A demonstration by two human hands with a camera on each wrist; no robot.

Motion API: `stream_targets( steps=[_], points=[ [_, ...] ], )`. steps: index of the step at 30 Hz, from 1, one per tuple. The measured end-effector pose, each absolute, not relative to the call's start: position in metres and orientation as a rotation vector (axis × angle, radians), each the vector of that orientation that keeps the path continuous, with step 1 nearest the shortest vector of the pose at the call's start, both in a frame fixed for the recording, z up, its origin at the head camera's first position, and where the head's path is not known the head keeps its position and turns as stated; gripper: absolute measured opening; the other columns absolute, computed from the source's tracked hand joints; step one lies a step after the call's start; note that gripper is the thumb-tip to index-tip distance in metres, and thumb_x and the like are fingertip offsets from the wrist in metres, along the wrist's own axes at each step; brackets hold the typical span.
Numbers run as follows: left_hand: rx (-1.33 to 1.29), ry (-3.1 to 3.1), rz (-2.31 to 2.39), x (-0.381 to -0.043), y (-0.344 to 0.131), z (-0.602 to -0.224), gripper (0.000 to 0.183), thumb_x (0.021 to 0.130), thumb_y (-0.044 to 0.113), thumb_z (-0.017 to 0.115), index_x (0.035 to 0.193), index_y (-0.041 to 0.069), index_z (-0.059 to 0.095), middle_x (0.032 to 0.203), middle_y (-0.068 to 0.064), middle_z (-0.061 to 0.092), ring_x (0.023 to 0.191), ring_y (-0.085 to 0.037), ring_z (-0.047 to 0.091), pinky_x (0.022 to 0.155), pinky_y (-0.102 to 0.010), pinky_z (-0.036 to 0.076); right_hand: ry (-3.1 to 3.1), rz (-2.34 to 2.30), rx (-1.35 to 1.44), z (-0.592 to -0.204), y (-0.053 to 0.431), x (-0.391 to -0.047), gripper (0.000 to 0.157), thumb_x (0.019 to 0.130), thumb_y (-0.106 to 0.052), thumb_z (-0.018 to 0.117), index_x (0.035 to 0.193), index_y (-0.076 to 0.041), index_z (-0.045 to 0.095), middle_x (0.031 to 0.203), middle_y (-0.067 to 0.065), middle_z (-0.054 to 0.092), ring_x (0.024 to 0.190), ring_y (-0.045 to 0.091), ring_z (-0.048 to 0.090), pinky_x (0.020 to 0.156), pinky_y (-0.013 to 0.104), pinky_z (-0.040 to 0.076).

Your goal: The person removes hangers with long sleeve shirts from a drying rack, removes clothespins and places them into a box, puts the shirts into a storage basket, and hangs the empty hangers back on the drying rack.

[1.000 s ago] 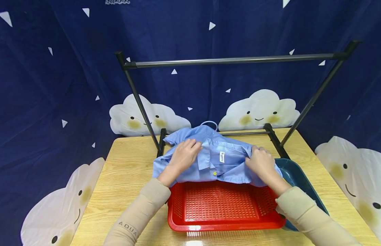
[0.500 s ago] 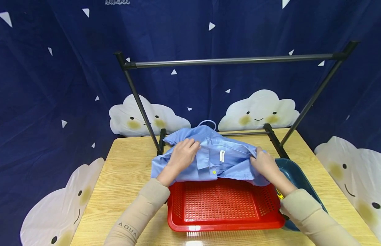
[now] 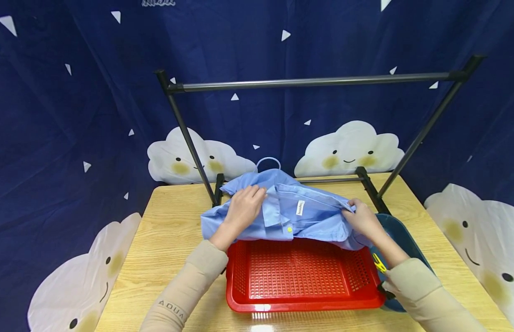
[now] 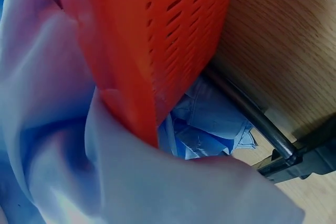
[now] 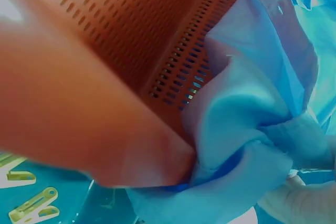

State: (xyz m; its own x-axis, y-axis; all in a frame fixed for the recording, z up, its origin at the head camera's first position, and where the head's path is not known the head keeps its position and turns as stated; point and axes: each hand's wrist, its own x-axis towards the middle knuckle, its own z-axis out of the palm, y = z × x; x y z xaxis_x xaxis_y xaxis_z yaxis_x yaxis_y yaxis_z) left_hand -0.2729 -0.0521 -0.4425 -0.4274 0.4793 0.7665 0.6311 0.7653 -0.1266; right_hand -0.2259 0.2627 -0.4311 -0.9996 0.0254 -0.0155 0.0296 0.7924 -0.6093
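A light blue shirt (image 3: 311, 212) with a white label and a yellow button lies spread over the back of the red basket (image 3: 298, 304). My left hand (image 3: 245, 207) grips the cloth left of the collar, fingers curled; the left wrist view shows draped shirt fabric (image 4: 199, 192) but not the hand. At the right, my right hand (image 3: 361, 219) pinches the shirt's edge between thumb and fingers; part of that hand (image 5: 299, 200) shows in the right wrist view. A pale blue hanger hook (image 3: 268, 159) rises behind the shirt, the rest of the hanger hidden under cloth.
A black rack with a horizontal bar (image 3: 315, 82) stands behind on the wooden table (image 3: 174, 230). Right of the basket is a dark teal tub (image 3: 400, 230) holding yellow clothespins (image 5: 34, 205). A dark blue curtain (image 3: 257, 46) hangs at the back.
My right hand has moved right, drawing the shirt's edge along. The hanger hook has shifted left and slightly up. My left hand has edged left. A yellow clothespin has come into sight.
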Motion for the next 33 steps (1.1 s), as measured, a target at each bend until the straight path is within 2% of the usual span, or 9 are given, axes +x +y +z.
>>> stream_targets(
  steps=[5,8,13,19,24,26,29,30,33],
  points=[
    [-0.816,-2.117,-0.271,-0.274,-0.054,-0.441,0.025,0.098,0.023,0.037,0.09,0.008,0.055,0.075,-0.003,0.051,0.065,-0.021,0.053,0.054,-0.03,0.041,2.898,-1.168,0.063,-0.429,0.266,-0.225,0.021,0.086,-0.012,0.05,0.098,0.005,0.049,0.084,0.018,0.052,0.068,0.023,0.048,0.055,0.031,0.036],
    [-0.804,-2.125,-0.301,-0.274,-0.056,-0.439,0.028,0.099,0.025,0.036,0.093,0.007,0.057,0.076,-0.003,0.053,0.066,-0.021,0.054,0.055,-0.031,0.042,2.825,-1.26,0.095,-0.427,0.267,-0.224,0.027,0.088,-0.011,0.049,0.105,0.009,0.049,0.089,0.018,0.052,0.071,0.02,0.046,0.057,0.029,0.036],
    [-0.792,-2.14,-0.349,-0.274,-0.057,-0.437,0.021,0.095,0.022,0.045,0.096,0.006,0.059,0.08,-0.004,0.056,0.07,-0.022,0.056,0.058,-0.032,0.044,2.73,-1.374,0.141,-0.422,0.269,-0.221,0.037,0.091,-0.015,0.048,0.115,0.013,0.047,0.098,0.021,0.055,0.075,0.016,0.05,0.062,0.027,0.04],
    [-0.783,-2.147,-0.4,-0.273,-0.058,-0.433,0.014,0.092,0.015,0.05,0.095,0.005,0.059,0.08,-0.006,0.056,0.07,-0.024,0.056,0.058,-0.033,0.043,2.543,-1.626,0.193,-0.421,0.274,-0.222,0.043,0.091,-0.016,0.048,0.122,0.014,0.042,0.076,0.0,0.057,0.063,0.004,0.054,0.057,0.023,0.046],
    [-0.796,-2.14,-0.438,-0.272,-0.06,-0.43,0.022,0.096,0.016,0.04,0.094,0.003,0.057,0.077,-0.007,0.053,0.069,-0.024,0.055,0.056,-0.033,0.042,2.374,-1.791,0.189,-0.423,0.278,-0.222,0.048,0.092,-0.016,0.047,0.128,0.015,0.036,0.081,-0.004,0.056,0.068,0.002,0.055,0.062,0.02,0.047],
    [-0.796,-2.14,-0.459,-0.272,-0.06,-0.43,0.025,0.097,0.017,0.037,0.094,0.003,0.057,0.077,-0.007,0.053,0.069,-0.024,0.055,0.056,-0.033,0.042,2.269,-1.887,0.174,-0.424,0.279,-0.221,0.04,0.092,-0.013,0.047,0.123,0.012,0.042,0.081,-0.004,0.057,0.069,0.002,0.056,0.063,0.02,0.048],
    [-0.786,-2.136,-0.504,-0.272,-0.061,-0.43,0.027,0.097,0.016,0.035,0.093,0.002,0.057,0.079,-0.008,0.055,0.071,-0.026,0.056,0.058,-0.035,0.043,2.003,-2.082,0.157,-0.425,0.283,-0.221,0.017,0.092,-0.006,0.045,0.102,0.001,0.057,0.077,-0.003,0.06,0.068,0.005,0.06,0.062,0.02,0.05],
    [-0.782,-2.134,-0.519,-0.272,-0.061,-0.43,0.028,0.097,0.016,0.034,0.092,0.002,0.057,0.079,-0.008,0.056,0.071,-0.026,0.056,0.058,-0.035,0.044,1.914,-2.136,0.147,-0.425,0.285,-0.221,0.015,0.092,-0.004,0.043,0.095,-0.004,0.058,0.076,-0.002,0.061,0.068,0.006,0.061,0.062,0.021,0.051],
    [-0.773,-2.131,-0.564,-0.272,-0.061,-0.43,0.033,0.098,0.018,0.03,0.091,0.001,0.057,0.078,-0.009,0.056,0.071,-0.026,0.056,0.059,-0.035,0.044,1.658,-2.262,0.13,-0.426,0.288,-0.223,0.028,0.092,0.002,0.037,0.081,-0.011,0.059,0.076,0.003,0.062,0.069,0.01,0.064,0.063,0.021,0.052]
  ],
)
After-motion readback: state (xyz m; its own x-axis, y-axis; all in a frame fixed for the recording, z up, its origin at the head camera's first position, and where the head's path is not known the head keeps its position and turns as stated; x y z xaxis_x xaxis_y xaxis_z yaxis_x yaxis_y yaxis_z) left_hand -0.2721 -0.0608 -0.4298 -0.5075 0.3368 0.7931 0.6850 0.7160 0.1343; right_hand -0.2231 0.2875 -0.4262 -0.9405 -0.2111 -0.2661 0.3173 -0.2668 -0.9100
